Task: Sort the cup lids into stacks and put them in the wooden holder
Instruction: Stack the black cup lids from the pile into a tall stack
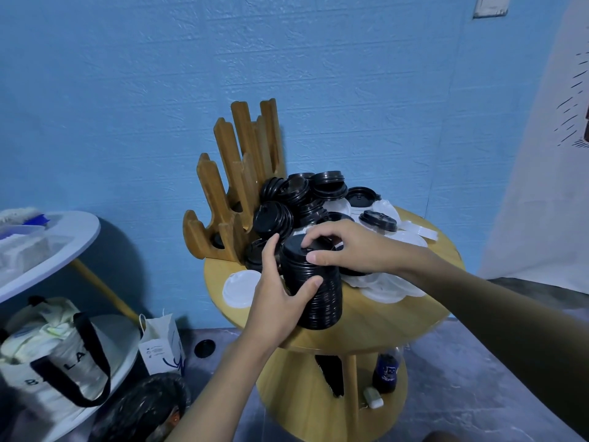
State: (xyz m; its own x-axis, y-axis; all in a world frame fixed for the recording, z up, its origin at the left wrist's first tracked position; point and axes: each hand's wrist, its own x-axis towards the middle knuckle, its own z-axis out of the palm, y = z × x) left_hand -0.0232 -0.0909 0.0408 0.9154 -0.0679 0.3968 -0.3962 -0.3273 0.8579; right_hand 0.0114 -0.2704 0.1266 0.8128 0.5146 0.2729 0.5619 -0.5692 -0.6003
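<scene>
- A round wooden table (382, 317) fills the centre of the frame, set against a blue textured wall (127, 106); a lower shelf beneath it carries a dark bottle (386, 373).
- At the left edge stands a white round table (76, 231), with a tote bag (54, 355) and a small paper bag (162, 346) on the grey floor below it.
- The stack of black lids (314, 283) stands near the table's front edge, at frame centre. The left hand (280, 291) wraps its side, thumb in front, fingers behind. The right hand (347, 247) curls over its top, fingertips on the uppermost lid.
- The stack is tall, ribbed and leans slightly.
- Behind it lies a loose heap of black lids (306, 199); white lids (392, 288) spread to the right, and one white lid (240, 287) lies to the left.
- The wooden holder (236, 186) rises above and left of the stack, its slots mostly bare.
</scene>
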